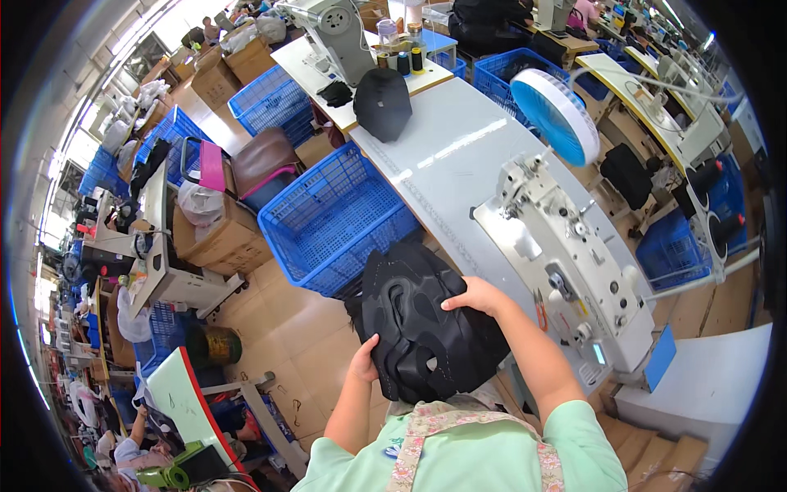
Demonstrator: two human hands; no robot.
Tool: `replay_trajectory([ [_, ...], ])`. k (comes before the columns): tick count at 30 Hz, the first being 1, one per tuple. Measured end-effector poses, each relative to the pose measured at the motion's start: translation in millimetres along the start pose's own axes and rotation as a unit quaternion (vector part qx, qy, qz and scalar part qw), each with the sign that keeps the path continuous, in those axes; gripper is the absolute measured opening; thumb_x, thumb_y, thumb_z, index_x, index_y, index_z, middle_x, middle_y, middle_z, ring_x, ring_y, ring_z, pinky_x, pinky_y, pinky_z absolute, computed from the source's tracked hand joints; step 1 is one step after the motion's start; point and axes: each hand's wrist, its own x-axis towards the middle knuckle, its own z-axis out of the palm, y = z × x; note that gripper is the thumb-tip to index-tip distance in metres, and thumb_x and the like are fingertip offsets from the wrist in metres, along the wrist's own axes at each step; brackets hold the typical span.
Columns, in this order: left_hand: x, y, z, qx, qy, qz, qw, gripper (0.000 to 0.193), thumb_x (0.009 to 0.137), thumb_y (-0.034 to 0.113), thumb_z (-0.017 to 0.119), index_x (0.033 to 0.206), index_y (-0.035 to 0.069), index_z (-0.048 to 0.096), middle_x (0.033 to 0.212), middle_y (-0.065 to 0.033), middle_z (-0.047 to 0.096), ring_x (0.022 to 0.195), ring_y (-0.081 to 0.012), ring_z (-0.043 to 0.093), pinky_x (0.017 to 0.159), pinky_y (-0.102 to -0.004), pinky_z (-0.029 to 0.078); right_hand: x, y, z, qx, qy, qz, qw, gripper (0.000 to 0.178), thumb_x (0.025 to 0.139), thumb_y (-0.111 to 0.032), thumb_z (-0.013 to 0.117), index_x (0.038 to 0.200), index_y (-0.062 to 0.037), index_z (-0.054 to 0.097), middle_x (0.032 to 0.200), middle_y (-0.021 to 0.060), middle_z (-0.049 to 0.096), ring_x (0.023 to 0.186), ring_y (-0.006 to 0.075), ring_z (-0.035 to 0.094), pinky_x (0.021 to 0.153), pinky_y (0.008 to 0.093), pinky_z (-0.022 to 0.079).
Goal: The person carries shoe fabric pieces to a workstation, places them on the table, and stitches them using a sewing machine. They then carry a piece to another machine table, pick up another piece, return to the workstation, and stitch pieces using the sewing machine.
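Between my two hands, close to my body, is a bundle of black sewn fabric pieces point(422, 328) with raised curved shapes and a small hole low down. My left hand point(366, 359) grips its left edge, thumb on top. On the upper right edge, my right hand point(477, 297) is closed with its thumb pressed on the fabric; the fingers beneath are hidden. To the right stands a white industrial sewing machine point(566, 262) on a grey table point(459, 156). A pair of scissors point(540, 310) with orange handles lies by the machine, near my right forearm.
A blue plastic crate point(328, 221) stands just beyond the bundle, against the table. A black fabric piece point(383, 105) lies on the table's far end, near another sewing machine point(336, 37). A blue-and-white fan point(553, 115) rises at the right. A brown-backed chair point(262, 160) stands behind the crate.
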Motion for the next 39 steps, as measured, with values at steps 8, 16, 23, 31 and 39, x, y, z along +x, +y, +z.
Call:
replay_trajectory([
  [8,129,99,26,-0.095,-0.001,0.025,0.995,0.049,0.092,0.028,0.059,0.132,0.001,0.05,0.13,-0.0153,0.057,0.12,-0.0323,0.054,0.106,-0.0467,0.039,150,-92,-57,-0.038,0.002,0.033,0.999,0.051,0.063,-0.015,0.083,0.108,0.0016,0.066,0.098,0.0121,0.069,0.084,0.022,0.066,0.078,0.033,0.053],
  [16,218,145,52,-0.117,0.017,0.07,0.991,0.049,0.094,0.032,0.056,0.131,0.0,0.051,0.13,-0.0162,0.057,0.121,-0.0318,0.053,0.106,-0.0468,0.039,275,-155,-99,-0.309,0.081,0.041,0.947,0.084,0.053,-0.031,0.082,0.124,0.004,0.053,0.114,0.0215,0.063,0.104,0.0314,0.062,0.09,0.0369,0.049],
  [23,270,121,111,-0.093,0.129,0.157,0.975,0.049,0.091,0.026,0.063,0.135,0.009,0.047,0.13,-0.0101,0.056,0.12,-0.0299,0.053,0.103,-0.0461,0.042,338,-170,-123,-0.45,0.112,0.081,0.882,0.079,0.053,-0.03,0.078,0.122,0.0012,0.056,0.115,0.0204,0.064,0.107,0.0329,0.062,0.088,0.0391,0.05],
  [31,351,80,154,-0.239,0.044,0.157,0.957,0.051,0.097,0.022,0.056,0.142,0.01,0.035,0.139,-0.0103,0.047,0.126,-0.0284,0.047,0.106,-0.047,0.039,334,-183,-77,-0.575,0.368,-0.212,0.7,0.063,0.074,-0.019,0.068,0.133,-0.0098,0.05,0.135,0.0128,0.049,0.13,0.0311,0.041,0.109,0.055,0.027],
  [39,419,68,225,-0.214,-0.001,0.066,0.975,0.058,0.096,0.036,0.056,0.139,0.002,0.039,0.14,-0.0129,0.045,0.132,-0.0275,0.04,0.113,-0.0404,0.028,186,-120,-31,-0.388,0.323,-0.357,0.786,0.044,0.074,-0.016,0.066,0.117,-0.0077,0.061,0.127,0.0118,0.055,0.118,0.0311,0.05,0.103,0.0481,0.034],
])
